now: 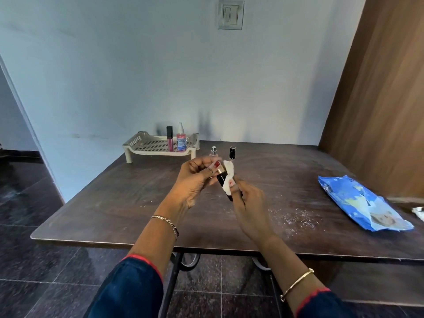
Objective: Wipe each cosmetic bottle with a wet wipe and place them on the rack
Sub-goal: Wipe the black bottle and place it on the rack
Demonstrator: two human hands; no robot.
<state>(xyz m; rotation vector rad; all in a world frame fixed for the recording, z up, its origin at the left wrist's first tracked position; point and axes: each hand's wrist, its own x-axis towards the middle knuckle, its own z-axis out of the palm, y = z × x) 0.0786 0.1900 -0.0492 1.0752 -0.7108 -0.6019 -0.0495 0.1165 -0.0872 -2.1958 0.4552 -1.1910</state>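
Note:
My left hand grips the gold top end of a dark cosmetic bottle, held tilted above the table. Pressed against the bottle's side is a white wet wipe, pinched in my right hand. A beige slotted rack stands at the table's far left and holds a pink lip gloss tube and a pink spray bottle, both upright. Behind my hands, a small silver-capped bottle and a black-capped bottle stand on the table.
A blue wet wipe pack lies on the dark wooden table at the right. A crumpled white wipe sits at the far right edge. White specks dust the tabletop. A wall stands behind, a wooden door to the right.

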